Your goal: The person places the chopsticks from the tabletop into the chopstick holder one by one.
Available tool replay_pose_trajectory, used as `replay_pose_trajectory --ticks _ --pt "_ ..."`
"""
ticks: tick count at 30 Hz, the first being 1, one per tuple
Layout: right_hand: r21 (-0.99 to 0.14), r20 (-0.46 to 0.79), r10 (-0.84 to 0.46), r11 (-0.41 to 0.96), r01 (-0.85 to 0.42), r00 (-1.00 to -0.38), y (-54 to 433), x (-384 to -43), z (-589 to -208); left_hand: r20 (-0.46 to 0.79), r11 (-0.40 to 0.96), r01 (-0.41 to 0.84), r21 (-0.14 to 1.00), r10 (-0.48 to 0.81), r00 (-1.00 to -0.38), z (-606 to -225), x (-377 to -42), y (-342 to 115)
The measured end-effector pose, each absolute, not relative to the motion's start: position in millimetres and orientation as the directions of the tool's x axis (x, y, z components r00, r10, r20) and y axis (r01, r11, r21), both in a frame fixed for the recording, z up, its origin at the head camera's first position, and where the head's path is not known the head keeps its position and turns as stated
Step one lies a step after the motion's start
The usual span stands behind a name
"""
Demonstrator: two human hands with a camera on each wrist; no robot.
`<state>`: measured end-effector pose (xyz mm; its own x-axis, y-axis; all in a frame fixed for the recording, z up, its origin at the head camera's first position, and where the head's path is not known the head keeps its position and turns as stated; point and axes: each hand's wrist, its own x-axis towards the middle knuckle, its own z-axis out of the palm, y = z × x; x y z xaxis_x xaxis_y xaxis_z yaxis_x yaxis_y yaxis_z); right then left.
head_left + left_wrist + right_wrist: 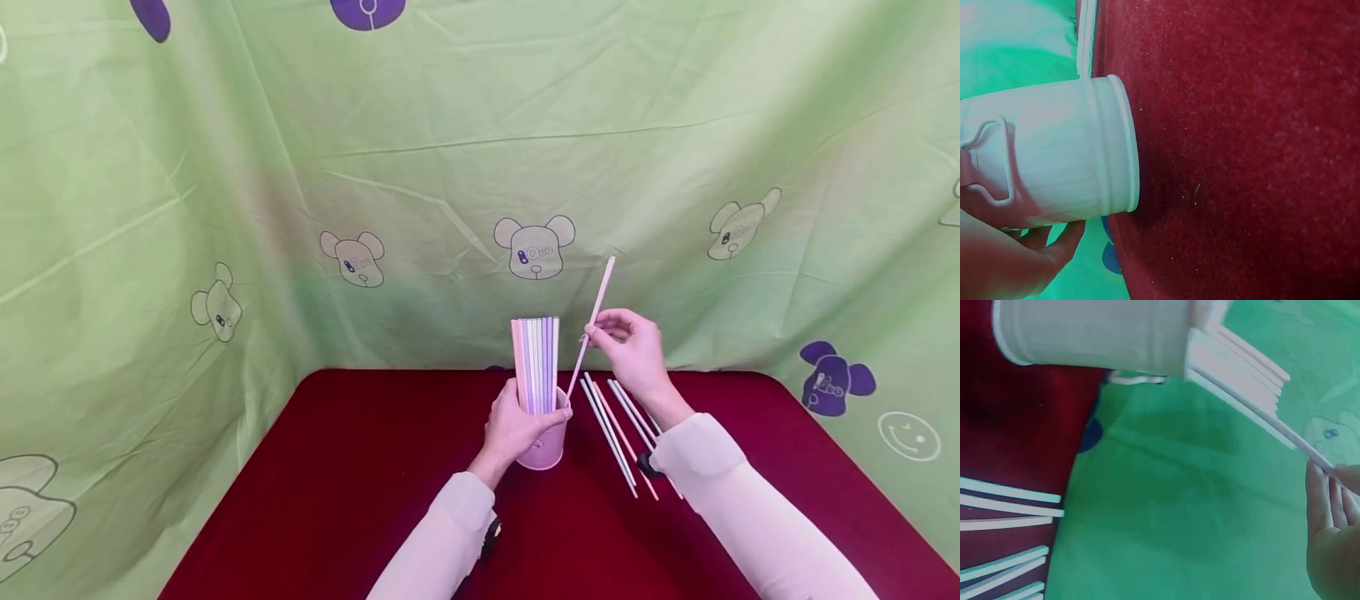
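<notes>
- My left grip [517, 427] holds a pink cup [542, 454] near its top, right over the tabletop [360, 483].
- My right grip [636, 346] pinches one thin pink stick [602, 292]. The stick leans, and its low end is at the top of the cup. I cannot tell if it is inside.
- A bunch of sticks [535, 358] stands up in the cup: orange, white and purple.
- From my head I see both grips at once, but my right sleeve [705, 467] covers some of the loose sticks [1010, 490].
- My right wrist view shows their ends better: three together, and more beside them.
- My left wrist view shows the cup's handle [1007, 162] big and clear, and my fingers [1066, 242] behind the cup. From my head, the handle is just a tiny bump.
</notes>
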<state>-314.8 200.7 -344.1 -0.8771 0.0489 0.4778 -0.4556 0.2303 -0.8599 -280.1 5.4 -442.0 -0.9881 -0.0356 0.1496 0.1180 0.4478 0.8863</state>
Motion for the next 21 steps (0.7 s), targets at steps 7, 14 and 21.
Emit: replay_pose_trajectory --ticks 7,14,21 --pt "-0.746 0.526 -0.057 0.449 -0.492 -0.849 191.8 -318.5 -364.6 0.15 0.459 0.115 0.881 -0.04 -0.988 -439.9 -279.0 5.9" --pt "-0.739 0.48 -0.113 0.483 -0.471 -0.87 179.5 -320.7 -379.9 0.156 0.443 0.124 0.888 -0.037 -0.987 -441.5 -279.3 5.9" --pt "-0.753 0.449 -0.119 0.483 -0.447 -0.886 176.7 -319.3 -392.3 0.165 0.448 0.133 0.884 -0.031 -0.986 -442.8 -280.0 5.9"
